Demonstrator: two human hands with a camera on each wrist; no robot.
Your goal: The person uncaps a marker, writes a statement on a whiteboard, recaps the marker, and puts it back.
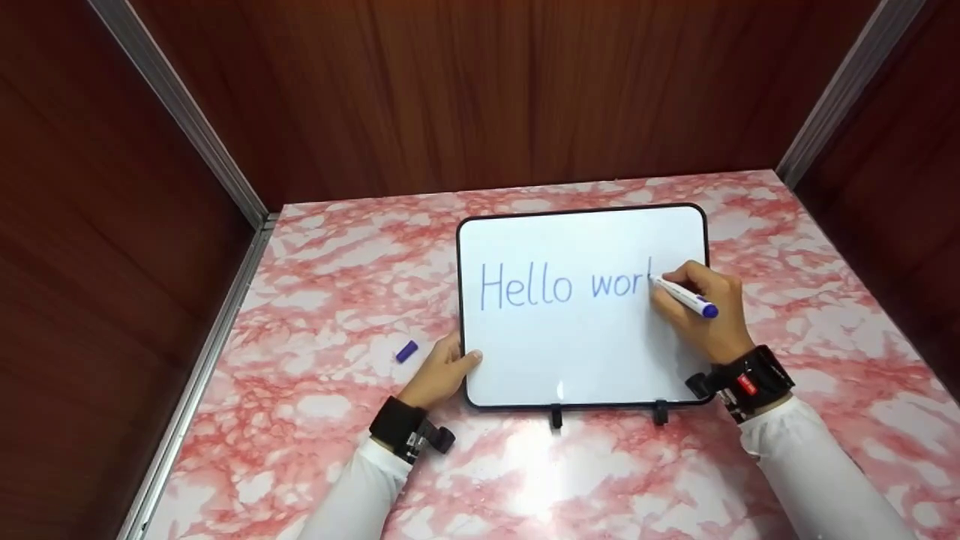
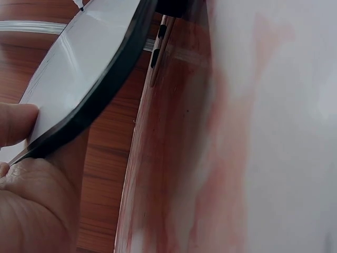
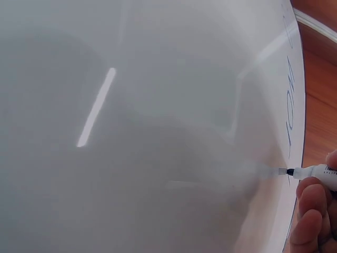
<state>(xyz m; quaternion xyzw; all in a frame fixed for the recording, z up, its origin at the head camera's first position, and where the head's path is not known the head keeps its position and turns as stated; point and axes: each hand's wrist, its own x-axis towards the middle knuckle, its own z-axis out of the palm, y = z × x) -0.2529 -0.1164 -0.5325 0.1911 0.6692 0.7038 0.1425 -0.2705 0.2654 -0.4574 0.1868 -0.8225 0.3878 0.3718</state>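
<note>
A whiteboard [image 1: 555,337] with a black rim carries blue handwriting [image 1: 525,286] reading "Hello wor" plus a further upright stroke. My left hand [image 1: 442,367] grips the board's lower left edge, thumb on the white face and the other fingers behind it. In my right hand [image 1: 709,307] a white marker [image 1: 686,295] with a blue end is pinched, its tip at the last stroke. The right wrist view shows the marker's dark tip at the board's surface. Left of the board, the blue marker cap [image 1: 406,351] lies loose on the table.
Two small black feet [image 1: 556,416] stick out below the board's bottom edge. The table [image 1: 322,300] has a red and white marbled top. Dark wood panels [image 1: 465,97] with metal corner strips [image 1: 187,112] enclose it at the back and sides.
</note>
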